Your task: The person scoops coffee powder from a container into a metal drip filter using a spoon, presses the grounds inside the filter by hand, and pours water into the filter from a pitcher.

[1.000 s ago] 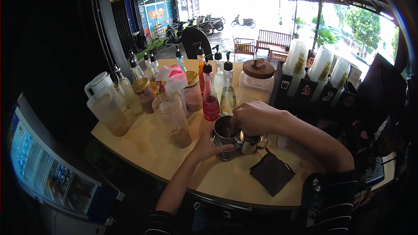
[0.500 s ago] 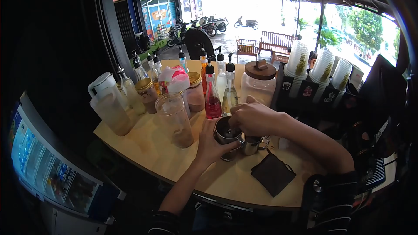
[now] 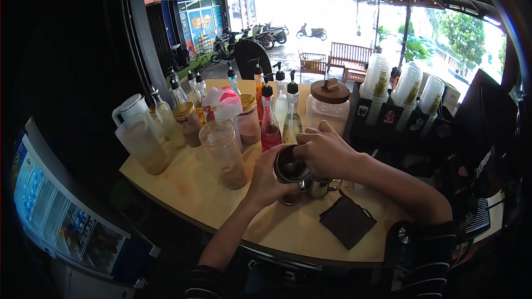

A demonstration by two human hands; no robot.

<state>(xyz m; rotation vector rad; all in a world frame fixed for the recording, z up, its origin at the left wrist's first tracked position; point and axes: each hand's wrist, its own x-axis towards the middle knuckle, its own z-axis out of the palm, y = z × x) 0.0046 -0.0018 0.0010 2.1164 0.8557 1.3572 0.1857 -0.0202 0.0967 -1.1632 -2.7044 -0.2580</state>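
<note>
My left hand (image 3: pixel 267 180) is wrapped round a steel milk pitcher (image 3: pixel 287 175), which is tilted so that its dark inside shows. Over the pitcher's mouth is my right hand (image 3: pixel 327 155), its fingers closed and dipping towards the rim; whatever they grip is hidden. Directly below the pitcher, a small vessel with dark contents (image 3: pixel 291 197) stands on the wooden counter, partly covered. A second metal cup (image 3: pixel 318 189) sits just right of it under my right wrist. A folded dark cloth (image 3: pixel 347 221) lies nearer the counter's front edge.
Left of my hands stands a tall clear container (image 3: pixel 226 152) with brown powder. Syrup pump bottles (image 3: pixel 270 124), a wooden-lidded jar (image 3: pixel 329 105) and a cloudy pitcher (image 3: pixel 141 144) line the back. Stacked plastic cups (image 3: pixel 377 80) rise at right; a drinks fridge (image 3: pixel 66 210) is at lower left.
The pitcher has tipped further, its opening turned more towards me. My right hand has shifted slightly at the rim, and my left hand still holds the pitcher.
</note>
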